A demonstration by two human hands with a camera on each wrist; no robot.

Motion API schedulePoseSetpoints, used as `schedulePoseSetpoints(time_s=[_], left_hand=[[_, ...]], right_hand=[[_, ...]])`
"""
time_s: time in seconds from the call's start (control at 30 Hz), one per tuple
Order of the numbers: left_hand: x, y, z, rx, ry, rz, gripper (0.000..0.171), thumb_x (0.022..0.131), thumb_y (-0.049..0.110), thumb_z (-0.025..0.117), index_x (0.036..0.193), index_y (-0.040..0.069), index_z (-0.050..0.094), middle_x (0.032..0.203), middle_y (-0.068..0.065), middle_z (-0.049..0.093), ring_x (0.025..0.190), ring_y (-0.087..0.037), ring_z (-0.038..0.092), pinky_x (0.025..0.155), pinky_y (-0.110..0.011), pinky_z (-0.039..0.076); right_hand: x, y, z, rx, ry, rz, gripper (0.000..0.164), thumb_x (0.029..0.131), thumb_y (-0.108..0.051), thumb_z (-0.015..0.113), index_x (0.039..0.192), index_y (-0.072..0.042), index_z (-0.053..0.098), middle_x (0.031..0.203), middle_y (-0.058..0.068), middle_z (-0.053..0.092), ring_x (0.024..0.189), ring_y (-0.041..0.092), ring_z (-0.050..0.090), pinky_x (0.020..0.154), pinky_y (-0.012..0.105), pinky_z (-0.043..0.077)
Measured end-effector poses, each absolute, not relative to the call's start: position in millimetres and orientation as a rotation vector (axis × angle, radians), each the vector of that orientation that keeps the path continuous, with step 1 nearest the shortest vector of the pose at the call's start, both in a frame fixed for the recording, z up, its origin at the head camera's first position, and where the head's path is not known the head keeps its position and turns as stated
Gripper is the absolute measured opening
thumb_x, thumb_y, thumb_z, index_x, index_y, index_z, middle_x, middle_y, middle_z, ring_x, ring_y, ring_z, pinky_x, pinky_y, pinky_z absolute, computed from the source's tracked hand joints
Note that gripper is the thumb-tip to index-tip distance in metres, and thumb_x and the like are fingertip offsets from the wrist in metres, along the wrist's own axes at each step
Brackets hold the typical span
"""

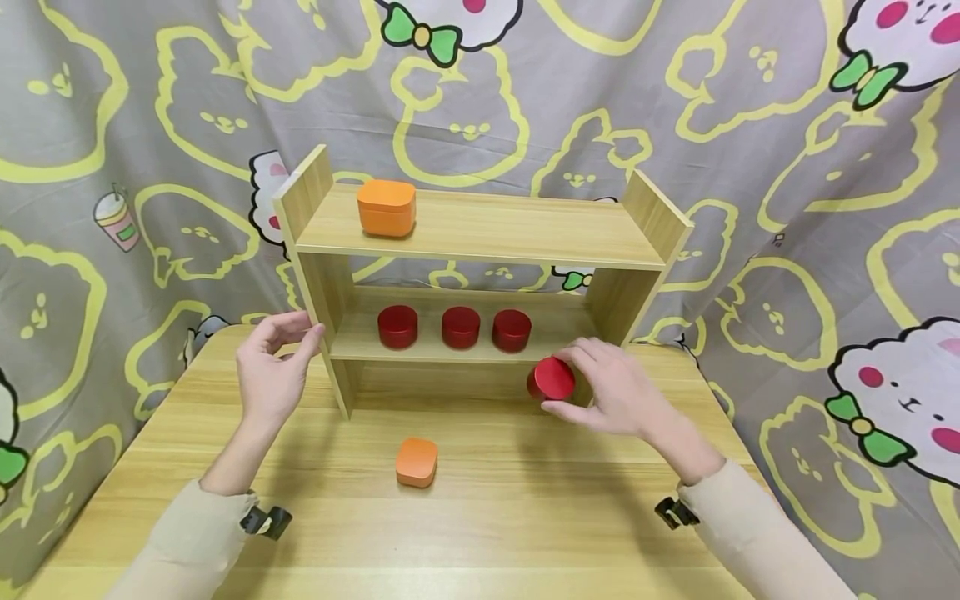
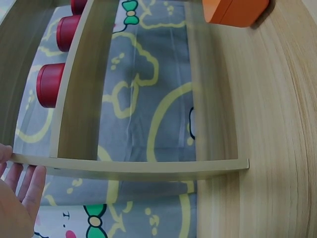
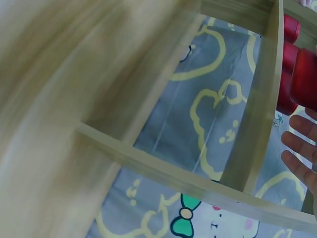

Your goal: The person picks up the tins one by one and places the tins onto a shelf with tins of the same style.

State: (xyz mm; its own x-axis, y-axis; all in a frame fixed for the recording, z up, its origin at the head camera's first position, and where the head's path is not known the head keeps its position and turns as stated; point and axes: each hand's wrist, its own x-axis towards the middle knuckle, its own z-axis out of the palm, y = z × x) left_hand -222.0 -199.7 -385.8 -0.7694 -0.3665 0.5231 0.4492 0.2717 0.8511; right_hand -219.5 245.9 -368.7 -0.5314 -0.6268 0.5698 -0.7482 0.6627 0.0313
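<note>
My right hand (image 1: 618,387) holds a small red round container (image 1: 552,379) between thumb and fingers, tilted, in front of the middle shelf's right end. In the right wrist view, that red container (image 3: 304,79) overlaps others behind it. On the middle board three similar red containers (image 1: 397,327) stand in a row. At the left side panel of the wooden shelf (image 1: 480,225), my left hand (image 1: 273,362) pinches the front edge. The left wrist view has its fingers (image 2: 33,191) along the panel's outer face.
An orange rounded box (image 1: 387,208) sits on the top board at the left. Another orange box (image 1: 417,462) lies on the wooden table (image 1: 480,533) in front of the shelf. A patterned grey curtain (image 1: 465,108) hangs behind and at both sides.
</note>
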Motion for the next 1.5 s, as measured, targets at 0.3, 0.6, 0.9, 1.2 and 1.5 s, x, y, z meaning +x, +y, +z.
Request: schedulePoseSetpoints(time_s=[0.3,0.6,0.9,1.2,1.5], left_hand=[[-221,-199,-385,-0.073,-1.886,-1.565,0.019,0.094,0.002,0.078,0.110,-0.006,0.073,0.090,0.026,0.070,0.079,0.009,0.069,0.065,-0.007,0.059],[-221,-198,-385,-0.072,-1.886,-1.563,0.019,0.094,0.002,0.078,0.110,-0.006,0.073,0.090,0.025,0.070,0.079,0.009,0.069,0.065,-0.007,0.059],[-221,-197,-383,-0.072,-1.872,-1.589,0.019,0.094,0.001,0.077,0.110,-0.008,0.072,0.090,0.025,0.070,0.079,0.008,0.069,0.065,-0.009,0.060],[-222,-198,-384,-0.073,-1.872,-1.585,0.019,0.093,0.001,0.077,0.110,-0.008,0.072,0.091,0.025,0.071,0.079,0.008,0.070,0.066,-0.009,0.060],[-224,-200,-387,-0.064,-1.879,-1.568,0.020,0.092,0.000,0.078,0.110,-0.008,0.072,0.090,0.025,0.071,0.079,0.008,0.069,0.065,-0.006,0.059]], right_hand=[[-234,247,-347,0.987,-2.401,0.211,0.061,0.081,-0.058,0.084,0.115,-0.009,0.069,0.099,0.002,0.069,0.085,0.018,0.066,0.069,0.034,0.059],[-249,248,-342,0.934,-2.476,0.138,0.058,0.082,-0.055,0.085,0.113,-0.010,0.068,0.101,0.005,0.068,0.088,0.023,0.066,0.072,0.038,0.060],[-255,243,-339,0.892,-2.530,0.077,0.060,0.087,-0.056,0.081,0.114,-0.005,0.068,0.104,0.010,0.069,0.087,0.029,0.068,0.074,0.041,0.061],[-259,238,-338,0.853,-2.561,-0.020,0.061,0.092,-0.058,0.075,0.112,-0.002,0.068,0.104,0.013,0.067,0.086,0.030,0.067,0.072,0.042,0.060],[-260,236,-345,0.868,-2.509,-0.083,0.062,0.092,-0.057,0.075,0.114,0.001,0.067,0.108,0.017,0.068,0.089,0.035,0.070,0.076,0.046,0.062]])
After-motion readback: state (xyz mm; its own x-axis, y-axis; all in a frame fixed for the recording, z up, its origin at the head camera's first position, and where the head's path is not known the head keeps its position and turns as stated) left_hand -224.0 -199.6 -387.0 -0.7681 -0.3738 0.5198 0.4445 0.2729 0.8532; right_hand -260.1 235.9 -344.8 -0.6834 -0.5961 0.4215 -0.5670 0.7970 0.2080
